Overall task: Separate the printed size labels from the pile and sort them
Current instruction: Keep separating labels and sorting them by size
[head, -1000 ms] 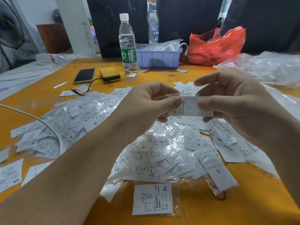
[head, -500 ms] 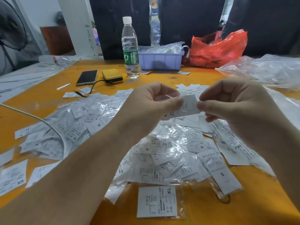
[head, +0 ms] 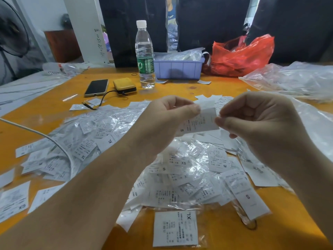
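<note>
The left hand [head: 169, 114] pinches an S label [head: 200, 121] by its upper left edge between thumb and curled fingers. The right hand [head: 255, 120] pinches the same label at its right edge, fingers curled in. The label hangs between the two hands, above the pile [head: 180, 177], tilted with its S end down to the left.

Below the label, the pile spreads over the orange surface [head: 225, 237]: white labels and clear sleeves mixed, showing XS, M, S and XL marks. Nearer than the pile lies an XL label [head: 175, 229] in a sleeve, alone. Left of the pile a second spread of labels [head: 75, 139] lies under a white cable [head: 45, 136].

Beyond the label stand a water bottle [head: 145, 56] and a lilac bin [head: 178, 68] just right of it. Left of the bottle lie a yellow box [head: 124, 85] and a phone [head: 96, 87]. A red bag [head: 241, 56] sits right of the bin, and clear bags [head: 292, 80] lie further right.
</note>
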A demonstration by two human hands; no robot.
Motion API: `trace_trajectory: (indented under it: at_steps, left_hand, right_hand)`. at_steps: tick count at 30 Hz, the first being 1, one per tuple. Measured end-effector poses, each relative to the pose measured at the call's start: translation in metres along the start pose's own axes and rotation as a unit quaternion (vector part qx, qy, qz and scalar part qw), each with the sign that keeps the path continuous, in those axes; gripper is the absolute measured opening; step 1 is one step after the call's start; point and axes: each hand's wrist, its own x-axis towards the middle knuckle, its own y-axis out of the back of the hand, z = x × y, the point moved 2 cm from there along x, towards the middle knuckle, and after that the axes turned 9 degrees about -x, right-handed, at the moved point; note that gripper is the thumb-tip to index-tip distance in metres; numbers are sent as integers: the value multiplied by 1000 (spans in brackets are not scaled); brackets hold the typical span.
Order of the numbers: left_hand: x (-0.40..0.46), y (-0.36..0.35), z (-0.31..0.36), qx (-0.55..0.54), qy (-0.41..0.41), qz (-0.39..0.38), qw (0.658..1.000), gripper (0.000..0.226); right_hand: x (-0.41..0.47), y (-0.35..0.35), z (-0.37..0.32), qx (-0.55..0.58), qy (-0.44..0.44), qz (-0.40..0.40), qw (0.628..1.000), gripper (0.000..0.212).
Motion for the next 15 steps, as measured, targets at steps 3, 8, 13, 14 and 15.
trace_trajectory:
  at_steps: [3, 8, 13, 14, 15]
  left_hand:
    - [4, 6, -1, 18, -7, 31, 999, 11]
    - [6, 23, 2, 158, 1, 88, 983, 17]
    - [8, 35, 2, 295, -3, 147, 944, 17]
    - [8, 35, 1, 327, -4, 158, 932, 20]
    - [8, 35, 0, 365, -7, 168, 916, 24]
  right_hand:
    - [2, 3, 3, 12, -14, 1, 1000, 17]
    - [2, -3, 15, -127, -77, -107, 983, 29]
    - [0, -7, 22, -181, -64, -126, 973, 23]
    - [-1, -8, 24, -189, -63, -135, 971, 21]
    - [-2, -10, 27, -204, -59, -141, 967, 19]
